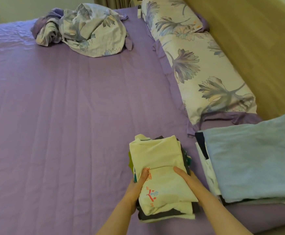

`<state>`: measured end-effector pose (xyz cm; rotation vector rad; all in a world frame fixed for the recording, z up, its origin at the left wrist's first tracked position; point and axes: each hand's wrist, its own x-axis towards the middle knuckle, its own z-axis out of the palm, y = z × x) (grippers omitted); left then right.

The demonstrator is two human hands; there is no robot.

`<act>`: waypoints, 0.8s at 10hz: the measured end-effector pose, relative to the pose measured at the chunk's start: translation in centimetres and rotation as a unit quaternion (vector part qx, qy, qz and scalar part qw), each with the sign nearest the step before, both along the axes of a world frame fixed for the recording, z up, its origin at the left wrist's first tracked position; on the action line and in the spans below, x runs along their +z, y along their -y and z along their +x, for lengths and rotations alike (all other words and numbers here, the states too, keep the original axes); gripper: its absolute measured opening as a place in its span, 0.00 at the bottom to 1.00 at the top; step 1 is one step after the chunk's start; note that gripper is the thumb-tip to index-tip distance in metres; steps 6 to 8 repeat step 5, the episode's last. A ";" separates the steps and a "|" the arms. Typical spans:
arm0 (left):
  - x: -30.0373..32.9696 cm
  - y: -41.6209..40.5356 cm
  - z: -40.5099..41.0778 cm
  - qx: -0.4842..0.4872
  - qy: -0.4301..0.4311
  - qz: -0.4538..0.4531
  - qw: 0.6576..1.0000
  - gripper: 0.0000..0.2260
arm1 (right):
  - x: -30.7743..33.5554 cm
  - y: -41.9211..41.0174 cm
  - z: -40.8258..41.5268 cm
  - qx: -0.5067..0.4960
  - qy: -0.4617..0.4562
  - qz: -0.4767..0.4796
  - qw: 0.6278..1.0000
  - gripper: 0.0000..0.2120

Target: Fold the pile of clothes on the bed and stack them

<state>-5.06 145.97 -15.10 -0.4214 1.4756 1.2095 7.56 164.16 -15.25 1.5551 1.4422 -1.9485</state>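
Head view: a person's two forearms reach forward over a bed [70, 107] covered in a purple sheet.
Stack: a pile of folded clothes [162, 180] sits on the bed near its front edge, white, grey, green and teal layers showing at the sides.
Top garment: a white shirt [160, 158] with a small red and blue printed figure and red characters; the writing is too small to read.
Left hand [136, 187]: grips the left side of the stack, thumb on the white shirt, fingers curled under and hidden.
Right hand [187, 180]: grips the right side, thumb laid across the top, the other fingers hidden behind the pile.
Second stack: a folded light blue towel [253, 160] tops another pile just to the right, apart from the held one.
Bedding: a crumpled floral cover [85, 29] lies at the far side; a floral pillow [199, 65] lies along the wooden headboard [260, 39].
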 end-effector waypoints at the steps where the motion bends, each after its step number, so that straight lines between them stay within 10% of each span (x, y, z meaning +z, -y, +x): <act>1: -1.7 -0.3 2.4 -0.005 -0.041 -0.067 0.997 0.35 | -1.3 0.6 1.4 -0.001 0.023 0.036 0.999 0.37; 5: 6.2 0.1 7.4 -0.122 -0.257 -0.145 0.948 0.14 | 6.9 3.8 4.5 0.320 0.053 0.280 0.904 0.23; 8: 6.2 0.1 7.4 -0.122 -0.257 -0.145 0.948 0.14 | 6.9 3.8 4.5 0.320 0.053 0.280 0.904 0.23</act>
